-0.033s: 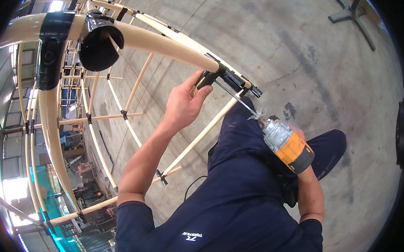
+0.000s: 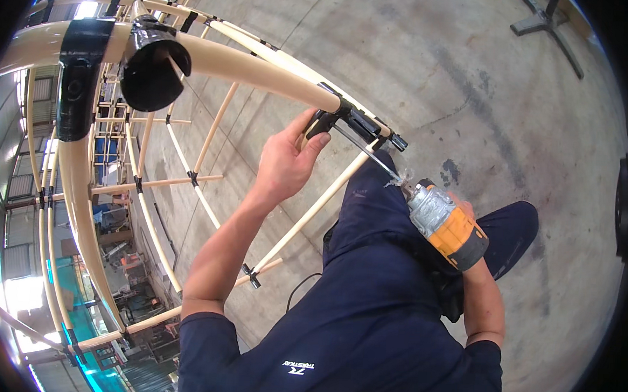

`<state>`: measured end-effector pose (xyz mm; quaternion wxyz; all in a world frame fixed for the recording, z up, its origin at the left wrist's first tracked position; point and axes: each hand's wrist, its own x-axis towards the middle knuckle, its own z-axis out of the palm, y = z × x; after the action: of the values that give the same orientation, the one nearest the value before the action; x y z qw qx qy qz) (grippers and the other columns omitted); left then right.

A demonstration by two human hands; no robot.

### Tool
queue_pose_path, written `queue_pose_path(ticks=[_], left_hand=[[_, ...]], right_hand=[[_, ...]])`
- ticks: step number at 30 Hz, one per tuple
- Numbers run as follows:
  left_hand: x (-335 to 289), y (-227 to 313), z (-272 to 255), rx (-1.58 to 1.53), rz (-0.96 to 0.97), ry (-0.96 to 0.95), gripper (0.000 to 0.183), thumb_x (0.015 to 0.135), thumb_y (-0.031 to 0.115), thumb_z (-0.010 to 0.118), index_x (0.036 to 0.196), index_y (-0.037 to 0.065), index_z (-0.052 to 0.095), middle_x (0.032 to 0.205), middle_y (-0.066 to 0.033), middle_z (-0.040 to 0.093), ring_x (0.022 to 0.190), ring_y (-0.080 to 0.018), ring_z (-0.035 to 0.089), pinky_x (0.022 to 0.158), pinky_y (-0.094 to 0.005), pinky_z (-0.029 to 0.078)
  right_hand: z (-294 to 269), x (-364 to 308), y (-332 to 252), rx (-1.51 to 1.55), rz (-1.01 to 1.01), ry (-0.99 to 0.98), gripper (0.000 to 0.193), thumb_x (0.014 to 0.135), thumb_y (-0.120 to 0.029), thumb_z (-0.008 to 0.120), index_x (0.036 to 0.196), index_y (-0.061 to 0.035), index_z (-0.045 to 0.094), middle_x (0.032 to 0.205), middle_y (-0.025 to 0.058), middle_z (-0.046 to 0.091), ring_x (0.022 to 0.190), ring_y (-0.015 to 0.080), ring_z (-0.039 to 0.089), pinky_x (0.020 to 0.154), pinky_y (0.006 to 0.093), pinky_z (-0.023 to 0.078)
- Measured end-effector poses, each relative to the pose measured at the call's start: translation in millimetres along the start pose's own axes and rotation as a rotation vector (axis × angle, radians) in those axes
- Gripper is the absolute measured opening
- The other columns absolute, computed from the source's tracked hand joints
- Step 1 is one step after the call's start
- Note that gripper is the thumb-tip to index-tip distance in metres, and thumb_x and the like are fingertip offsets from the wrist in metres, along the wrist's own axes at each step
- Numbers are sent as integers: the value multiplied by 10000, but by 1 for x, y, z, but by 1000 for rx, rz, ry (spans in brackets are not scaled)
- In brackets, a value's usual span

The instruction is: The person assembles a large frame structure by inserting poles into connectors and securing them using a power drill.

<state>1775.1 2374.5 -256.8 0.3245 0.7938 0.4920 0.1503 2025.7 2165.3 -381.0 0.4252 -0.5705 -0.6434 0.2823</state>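
Observation:
My left hand (image 2: 285, 160) is closed around a black pipe joint (image 2: 322, 124), thumb on its near side. The joint sits at the end of a thick cream pipe (image 2: 256, 74). In my right hand (image 2: 463, 204), mostly hidden behind the tool, is a yellow and grey power driver (image 2: 447, 226). A long thin driver bit (image 2: 372, 156) runs from its nose up to the black joint; whether the tip is seated in a screw is hidden. More black connectors (image 2: 363, 124) join thinner cream pipes beside my left fingers.
A large frame of cream pipes with black joints fills the left side. A black open half-round fitting (image 2: 153, 73) stands close at upper left. A thin pipe (image 2: 313, 210) slopes past my left knee. A metal stand foot (image 2: 549, 27) rests on the concrete floor (image 2: 418, 53).

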Motion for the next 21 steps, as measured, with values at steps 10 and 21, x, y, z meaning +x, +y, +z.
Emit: queue_pose_path(ticks=[10,21], left_hand=[[-3,13,1,121,4,26,401,946,232,677,1313,90,603,593,-131,569,514,-289,560,553,-387,431],[-3,17,3,220,-34,22,400,957,279,662,1325,134,601,587,-107,591,527,-278,585,558,-399,436]], right_hand=[[8,-3,1,216,17,99,325,778,-154,789,1064,-70,658,909,53,660,769,247,656,694,327,506],[4,4,16,173,-125,168,331,702,-196,820,970,-50,693,852,91,703,726,274,702,667,330,554]])
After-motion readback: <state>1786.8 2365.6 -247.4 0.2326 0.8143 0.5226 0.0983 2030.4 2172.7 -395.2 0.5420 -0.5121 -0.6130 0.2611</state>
